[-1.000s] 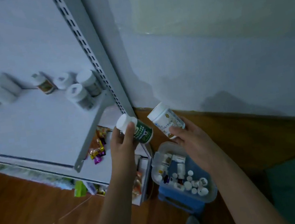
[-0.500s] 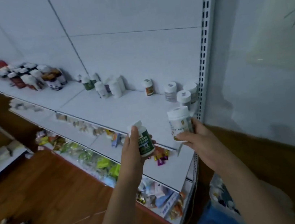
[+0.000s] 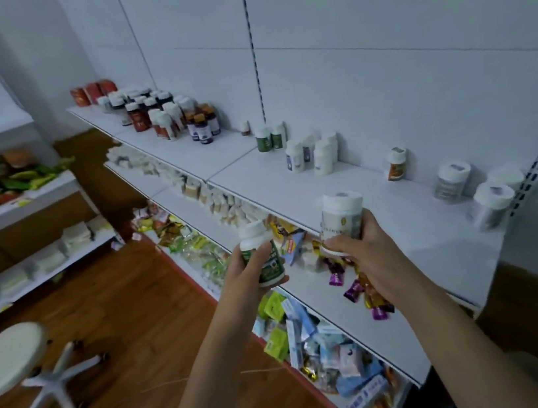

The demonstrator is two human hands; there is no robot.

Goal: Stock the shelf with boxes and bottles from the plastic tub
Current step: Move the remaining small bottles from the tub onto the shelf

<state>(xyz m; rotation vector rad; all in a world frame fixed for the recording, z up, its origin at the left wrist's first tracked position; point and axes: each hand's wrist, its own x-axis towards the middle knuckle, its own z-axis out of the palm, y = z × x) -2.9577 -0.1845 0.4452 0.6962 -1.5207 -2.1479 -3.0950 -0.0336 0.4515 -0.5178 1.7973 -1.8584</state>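
Observation:
My left hand [image 3: 248, 274] grips a green-labelled bottle [image 3: 262, 255] with a white cap, held upright in front of the shelving. My right hand [image 3: 362, 247] holds a larger white bottle [image 3: 340, 218] with a pale label, just at the front edge of the top white shelf [image 3: 292, 183]. That shelf carries two matching green bottles [image 3: 270, 138], several white bottles [image 3: 312, 156], an orange-labelled bottle [image 3: 396, 164] and white jars [image 3: 473, 190] near the right upright. The plastic tub is out of view.
Dark brown bottles and red boxes [image 3: 158, 112] crowd the shelf's far left. Lower shelves hold wrapped candies [image 3: 358, 281], snack packs and small boxes [image 3: 313, 332]. A white stool [image 3: 9, 358] stands on the wooden floor at left, beside another rack [image 3: 15, 205] with green packets.
The view has swung left and up from the tub to the whole shelf run. Both hands have risen with their bottles, now upright, toward the top shelf's front edge.

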